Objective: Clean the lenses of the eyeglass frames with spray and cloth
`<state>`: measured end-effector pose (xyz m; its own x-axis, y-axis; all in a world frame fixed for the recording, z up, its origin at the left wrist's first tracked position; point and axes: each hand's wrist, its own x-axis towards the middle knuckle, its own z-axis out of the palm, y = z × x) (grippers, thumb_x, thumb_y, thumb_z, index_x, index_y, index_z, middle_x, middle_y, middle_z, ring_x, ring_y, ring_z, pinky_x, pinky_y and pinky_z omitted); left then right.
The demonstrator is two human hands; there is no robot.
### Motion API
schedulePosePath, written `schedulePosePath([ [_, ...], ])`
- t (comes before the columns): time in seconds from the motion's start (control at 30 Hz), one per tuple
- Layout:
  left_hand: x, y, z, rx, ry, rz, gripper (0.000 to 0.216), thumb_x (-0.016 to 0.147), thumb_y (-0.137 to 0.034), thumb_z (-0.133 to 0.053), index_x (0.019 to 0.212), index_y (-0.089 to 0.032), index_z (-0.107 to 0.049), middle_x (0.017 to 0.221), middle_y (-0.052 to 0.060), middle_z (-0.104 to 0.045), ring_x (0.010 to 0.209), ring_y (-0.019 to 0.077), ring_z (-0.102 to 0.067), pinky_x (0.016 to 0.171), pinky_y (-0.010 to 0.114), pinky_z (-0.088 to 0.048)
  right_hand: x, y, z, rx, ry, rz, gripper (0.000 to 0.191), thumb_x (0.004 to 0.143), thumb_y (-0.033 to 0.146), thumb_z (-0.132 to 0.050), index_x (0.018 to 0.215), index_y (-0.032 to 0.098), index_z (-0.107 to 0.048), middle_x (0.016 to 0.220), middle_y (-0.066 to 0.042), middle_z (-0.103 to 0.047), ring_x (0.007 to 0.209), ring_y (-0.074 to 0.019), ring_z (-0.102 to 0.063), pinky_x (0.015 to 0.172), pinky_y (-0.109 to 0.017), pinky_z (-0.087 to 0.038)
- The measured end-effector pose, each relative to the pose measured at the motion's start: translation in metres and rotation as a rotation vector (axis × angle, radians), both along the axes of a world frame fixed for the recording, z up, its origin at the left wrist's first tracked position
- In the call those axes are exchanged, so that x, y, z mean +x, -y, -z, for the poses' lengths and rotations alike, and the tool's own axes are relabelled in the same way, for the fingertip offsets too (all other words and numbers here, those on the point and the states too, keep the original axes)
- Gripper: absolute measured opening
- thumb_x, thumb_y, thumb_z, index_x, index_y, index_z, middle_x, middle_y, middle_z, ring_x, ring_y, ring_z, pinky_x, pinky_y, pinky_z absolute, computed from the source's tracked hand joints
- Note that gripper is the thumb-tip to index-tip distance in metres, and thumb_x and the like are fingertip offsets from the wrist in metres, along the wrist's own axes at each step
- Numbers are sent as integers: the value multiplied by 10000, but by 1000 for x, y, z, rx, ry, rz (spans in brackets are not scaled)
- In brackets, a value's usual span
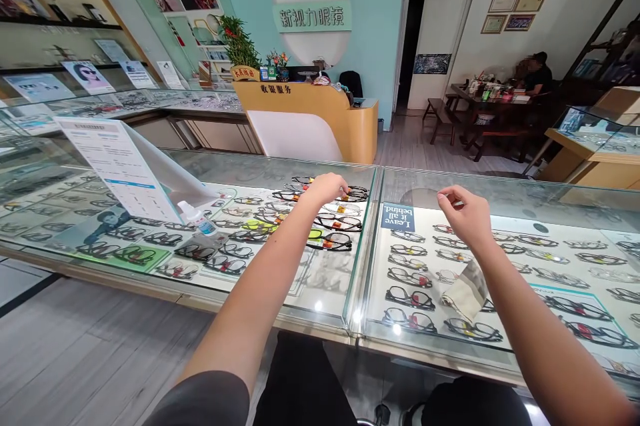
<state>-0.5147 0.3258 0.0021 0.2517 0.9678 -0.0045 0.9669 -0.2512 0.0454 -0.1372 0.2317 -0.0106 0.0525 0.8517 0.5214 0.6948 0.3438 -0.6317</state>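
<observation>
My left hand reaches over the glass counter with its fingers bent down and closed on a pair of dark-framed eyeglasses; the fingertips are partly hidden. Around it, several eyeglasses lie in rows on the glass, among them a dark pair with an orange tag and a black pair nearer me. My right hand hovers above the right-hand display case, fingers curled toward the thumb, and nothing shows in them. Below that hand a beige cloth lies crumpled on the glass.
Left of my arm stand a small white bottle and a tilted paper sign. Both display cases hold rows of eyeglasses, and a metal-edged seam separates them. Beyond is a wooden cashier desk; a person sits at a table far right.
</observation>
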Motion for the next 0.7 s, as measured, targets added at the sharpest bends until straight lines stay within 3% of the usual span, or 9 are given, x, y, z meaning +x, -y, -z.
schedulePosePath([
  [0.7, -6, 0, -5, -17, -38, 28, 251, 896, -261, -701, 1046, -311, -896, 1189, 24, -849, 1090, 227, -761, 855, 239, -529, -2, 2, -3, -13, 22, 13, 250, 932, 442, -601, 881, 240, -739, 742, -16, -734, 634, -192, -651, 682, -336, -456],
])
